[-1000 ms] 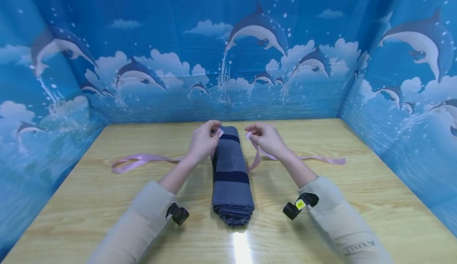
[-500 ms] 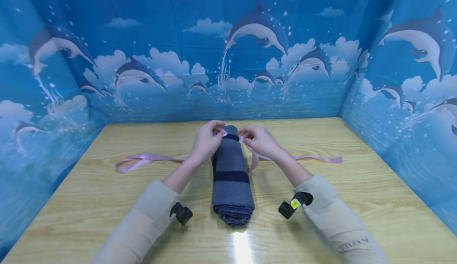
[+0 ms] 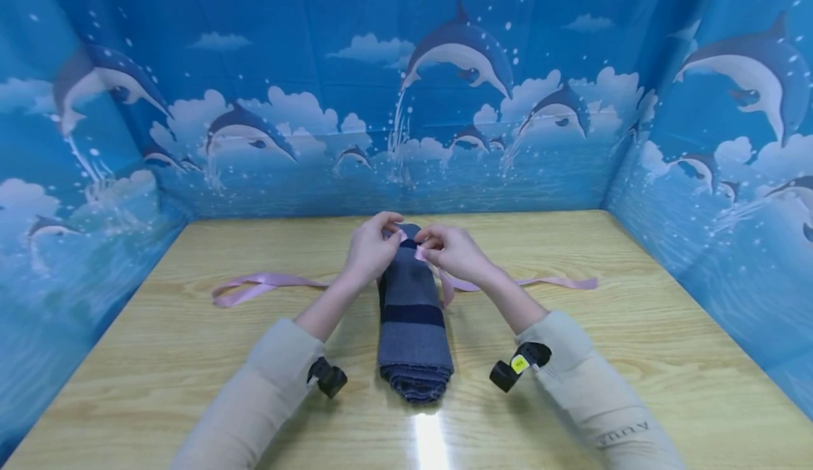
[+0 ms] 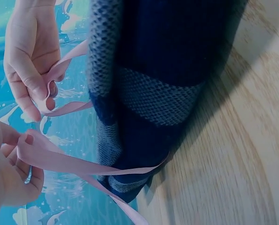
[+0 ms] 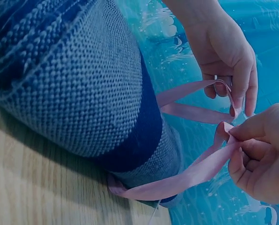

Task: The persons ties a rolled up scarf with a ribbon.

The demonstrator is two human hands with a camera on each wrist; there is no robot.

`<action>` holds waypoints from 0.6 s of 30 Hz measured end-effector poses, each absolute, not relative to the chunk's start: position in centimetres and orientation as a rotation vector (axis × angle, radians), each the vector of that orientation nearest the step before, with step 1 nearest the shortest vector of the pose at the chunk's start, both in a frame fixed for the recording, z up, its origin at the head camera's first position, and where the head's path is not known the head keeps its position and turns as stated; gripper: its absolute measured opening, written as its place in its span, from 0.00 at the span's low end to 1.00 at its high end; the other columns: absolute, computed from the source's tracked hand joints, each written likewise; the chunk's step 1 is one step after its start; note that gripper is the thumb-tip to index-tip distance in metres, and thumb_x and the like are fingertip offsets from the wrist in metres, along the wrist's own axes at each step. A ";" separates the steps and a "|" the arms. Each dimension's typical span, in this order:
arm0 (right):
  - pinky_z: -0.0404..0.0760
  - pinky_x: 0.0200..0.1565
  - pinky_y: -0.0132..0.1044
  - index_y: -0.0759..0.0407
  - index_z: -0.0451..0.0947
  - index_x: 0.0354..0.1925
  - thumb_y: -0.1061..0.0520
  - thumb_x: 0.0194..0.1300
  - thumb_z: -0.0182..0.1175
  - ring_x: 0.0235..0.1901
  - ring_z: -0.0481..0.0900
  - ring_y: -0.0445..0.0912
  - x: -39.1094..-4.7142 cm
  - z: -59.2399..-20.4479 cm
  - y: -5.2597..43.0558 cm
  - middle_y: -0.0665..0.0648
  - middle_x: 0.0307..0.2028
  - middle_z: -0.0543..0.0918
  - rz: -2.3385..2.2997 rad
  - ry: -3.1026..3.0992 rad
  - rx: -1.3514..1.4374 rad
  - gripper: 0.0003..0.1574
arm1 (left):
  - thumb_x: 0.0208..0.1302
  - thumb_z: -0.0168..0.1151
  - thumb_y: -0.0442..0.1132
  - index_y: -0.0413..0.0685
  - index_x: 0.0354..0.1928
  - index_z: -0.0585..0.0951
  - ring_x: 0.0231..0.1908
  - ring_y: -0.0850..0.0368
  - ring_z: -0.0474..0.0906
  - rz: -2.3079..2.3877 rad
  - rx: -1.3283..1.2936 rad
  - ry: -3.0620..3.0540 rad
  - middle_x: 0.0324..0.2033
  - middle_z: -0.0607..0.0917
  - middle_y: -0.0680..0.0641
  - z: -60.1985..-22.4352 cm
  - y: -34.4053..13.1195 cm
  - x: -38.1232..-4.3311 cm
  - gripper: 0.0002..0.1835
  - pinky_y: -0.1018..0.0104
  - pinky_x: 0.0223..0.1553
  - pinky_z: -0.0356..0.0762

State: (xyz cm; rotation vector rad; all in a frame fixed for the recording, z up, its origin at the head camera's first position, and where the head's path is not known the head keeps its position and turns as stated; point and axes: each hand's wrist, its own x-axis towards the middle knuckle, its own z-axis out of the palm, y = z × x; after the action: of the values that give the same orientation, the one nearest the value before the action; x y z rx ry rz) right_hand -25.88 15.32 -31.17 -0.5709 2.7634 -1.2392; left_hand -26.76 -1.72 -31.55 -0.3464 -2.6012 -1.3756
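Observation:
A rolled knitted scarf, grey-blue with dark navy bands, lies lengthwise on the table, its layered end facing me. A pink ribbon runs by the scarf's far part and rises to both hands in loops. My left hand pinches one ribbon loop between thumb and fingers above the scarf's far end. Close on its right, my right hand pinches another loop. The fingertips nearly meet in the right wrist view. Ribbon tails lie on the table to the left and right. Where the ribbon passes under the scarf is hidden.
The wooden table carries the scarf and ribbon tails. A blue dolphin-print cloth hangs behind and along both sides. Black wrist cameras are strapped at both sleeves.
Both hands have come closer together over the scarf; the right hand moved left and slightly toward me with its ribbon loop. The ribbon tails have slid inward a little.

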 end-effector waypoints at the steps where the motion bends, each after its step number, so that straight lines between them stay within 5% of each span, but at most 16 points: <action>1: 0.77 0.40 0.39 0.60 0.75 0.52 0.63 0.66 0.54 0.40 0.78 0.47 -25.9 -31.2 15.3 0.56 0.38 0.81 -1.262 2.748 -0.563 0.16 | 0.62 0.56 0.34 0.46 0.51 0.78 0.31 0.56 0.74 -1.379 -0.356 -2.594 0.37 0.82 0.48 -31.6 -1.7 -26.7 0.15 0.65 0.28 0.72; 9: 0.77 0.38 0.43 0.64 0.71 0.56 0.64 0.66 0.53 0.35 0.78 0.46 -26.0 -31.5 14.8 0.59 0.37 0.81 -1.479 2.571 -0.450 0.20 | 0.62 0.57 0.34 0.46 0.46 0.80 0.31 0.56 0.75 -1.397 -0.457 -2.519 0.35 0.82 0.48 -31.6 -1.7 -26.6 0.11 0.65 0.28 0.72; 18: 0.71 0.27 0.32 0.65 0.66 0.61 0.65 0.65 0.54 0.22 0.72 0.40 -25.8 -31.4 14.4 0.54 0.31 0.83 -1.685 2.436 -0.345 0.26 | 0.62 0.59 0.34 0.46 0.45 0.82 0.32 0.57 0.79 -1.419 -0.591 -2.472 0.35 0.84 0.48 -31.8 -1.9 -26.5 0.10 0.65 0.31 0.76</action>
State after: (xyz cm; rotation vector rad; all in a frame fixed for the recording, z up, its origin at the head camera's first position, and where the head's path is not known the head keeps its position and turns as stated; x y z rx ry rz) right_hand -25.81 14.40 -31.40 -0.3447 2.4359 -1.6847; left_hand -26.54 -1.88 -31.78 -0.5915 -2.4719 -1.4191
